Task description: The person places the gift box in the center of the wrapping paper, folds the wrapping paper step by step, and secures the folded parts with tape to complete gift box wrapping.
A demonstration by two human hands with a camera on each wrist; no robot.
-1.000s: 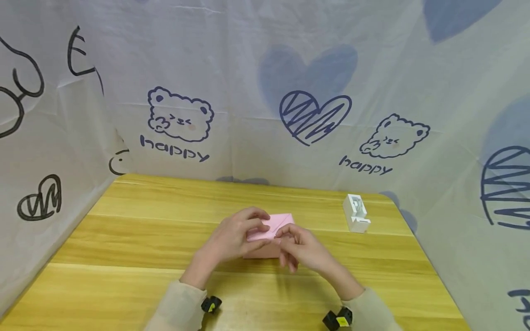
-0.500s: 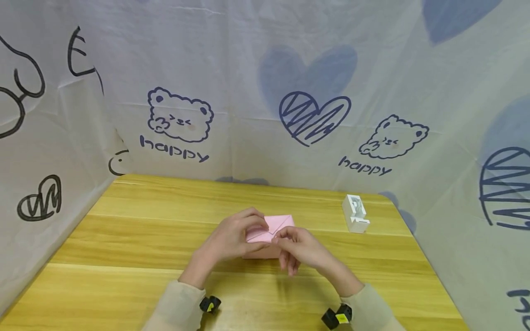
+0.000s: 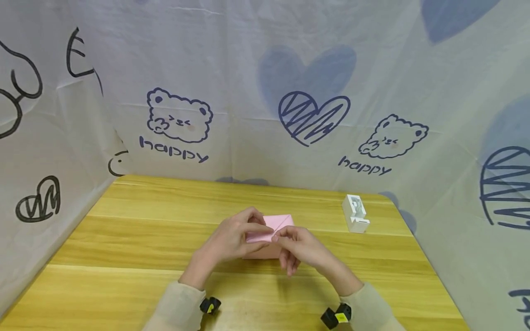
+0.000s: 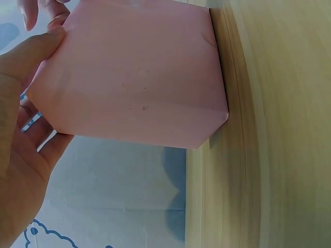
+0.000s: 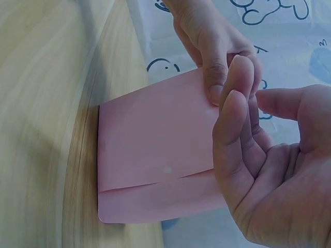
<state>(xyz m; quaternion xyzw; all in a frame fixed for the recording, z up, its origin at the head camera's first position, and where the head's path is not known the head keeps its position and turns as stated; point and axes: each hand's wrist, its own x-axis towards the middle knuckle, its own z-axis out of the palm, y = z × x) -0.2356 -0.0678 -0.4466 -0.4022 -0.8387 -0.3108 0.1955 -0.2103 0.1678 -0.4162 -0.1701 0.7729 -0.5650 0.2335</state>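
A pink paper-wrapped box (image 3: pixel 285 220) stands on the table between both hands, its creased flaps on top. My left hand (image 3: pixel 232 234) grips its left side, thumb on the near face (image 4: pixel 134 77) and fingers over the top flaps. At the flap tip by the near edge, my right hand (image 3: pixel 302 248) brings thumb and forefinger together. What they pinch is mostly hidden; it looks like a tiny piece of clear tape. The other right fingers curl loosely before the box. In the right wrist view, a folded seam crosses the box's side (image 5: pixel 155 139), with a small pale patch on it.
A small white holder (image 3: pixel 355 214), resembling a tape dispenser, stands at the back right of the wooden table (image 3: pixel 136 239). A pale printed cloth (image 3: pixel 248 73) hangs behind and along both sides.
My left forefinger has lifted a little, then come down on the flaps nearer the tip. My right fingertips have shifted slightly left along the near edge. The box has stayed in place.
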